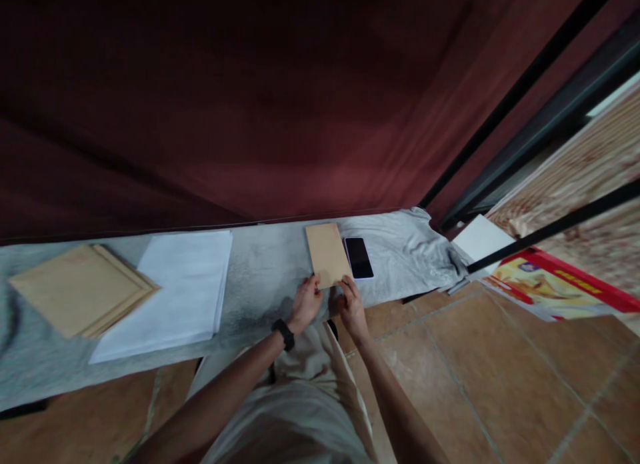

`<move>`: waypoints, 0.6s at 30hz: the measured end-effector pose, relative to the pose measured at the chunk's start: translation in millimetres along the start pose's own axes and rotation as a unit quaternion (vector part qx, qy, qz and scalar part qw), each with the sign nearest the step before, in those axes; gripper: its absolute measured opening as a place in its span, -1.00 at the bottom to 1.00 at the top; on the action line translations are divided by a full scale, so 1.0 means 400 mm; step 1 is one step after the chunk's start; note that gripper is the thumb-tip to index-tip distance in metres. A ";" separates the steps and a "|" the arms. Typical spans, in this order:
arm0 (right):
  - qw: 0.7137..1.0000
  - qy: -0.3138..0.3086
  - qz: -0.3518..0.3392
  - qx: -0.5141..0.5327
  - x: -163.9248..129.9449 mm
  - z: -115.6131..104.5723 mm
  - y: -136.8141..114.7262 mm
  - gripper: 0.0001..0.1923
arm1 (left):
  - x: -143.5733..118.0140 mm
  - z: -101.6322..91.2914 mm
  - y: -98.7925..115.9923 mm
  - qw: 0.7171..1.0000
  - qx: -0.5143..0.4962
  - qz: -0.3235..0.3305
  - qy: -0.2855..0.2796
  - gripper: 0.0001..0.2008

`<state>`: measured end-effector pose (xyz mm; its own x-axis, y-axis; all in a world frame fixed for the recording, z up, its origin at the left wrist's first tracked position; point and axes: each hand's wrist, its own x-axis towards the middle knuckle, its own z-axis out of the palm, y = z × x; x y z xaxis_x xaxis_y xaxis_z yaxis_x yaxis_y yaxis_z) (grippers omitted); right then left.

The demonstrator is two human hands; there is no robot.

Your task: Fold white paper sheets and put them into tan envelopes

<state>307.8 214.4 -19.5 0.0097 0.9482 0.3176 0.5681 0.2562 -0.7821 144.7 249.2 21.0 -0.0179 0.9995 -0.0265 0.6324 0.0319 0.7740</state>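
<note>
A brown paper envelope (327, 251) lies on the grey cloth-covered bench in front of me. My left hand (305, 304) pinches its near left corner, thumb and finger closed on the paper. At the near right corner, my right hand (352, 309) has its fingers closed on the edge in the same way. Just right of the envelope rests a dark-screened smartphone (359, 258), close to my right hand but not held. A black watch (284, 335) circles my left wrist.
White paper sheets (185, 291) lie to the left, partly under a stack of brown envelopes (80, 287). Grey cloth (410, 251) bunches at the bench's right end. Beyond are a dark metal bar (520, 97), a white box (481, 241) and a red-and-yellow printed box (555, 287). A dark red curtain-like surface (280, 144) rises behind.
</note>
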 end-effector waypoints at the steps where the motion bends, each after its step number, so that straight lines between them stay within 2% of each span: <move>1: 1.000 0.001 -0.003 -0.002 0.001 0.000 0.002 -0.45 | 0.000 0.001 -0.002 1.000 -0.002 0.001 0.001 -0.73; 6: 1.000 0.007 -0.019 -0.018 0.005 -0.001 0.007 -0.50 | -0.003 0.002 -0.006 1.000 -0.015 0.019 0.004 -0.71; 9: 0.999 0.017 -0.027 -0.027 -0.005 -0.001 0.000 -0.51 | -0.024 -0.017 -0.010 0.999 -0.027 0.040 0.006 -0.69; 14: 0.995 0.017 -0.080 -0.049 -0.057 0.007 -0.011 -0.54 | -0.122 -0.093 -0.059 0.995 -0.019 0.096 0.018 -0.67; 18: 0.984 -0.026 -0.151 -0.090 -0.101 0.026 -0.015 -0.51 | -0.218 -0.166 -0.128 0.984 0.075 0.148 0.067 -0.66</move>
<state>295.4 176.6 -33.2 -0.2225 0.8431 0.4896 0.6747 0.4957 -0.5469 62.4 160.8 25.6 0.0878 0.9568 0.2771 0.7321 -0.2506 0.6334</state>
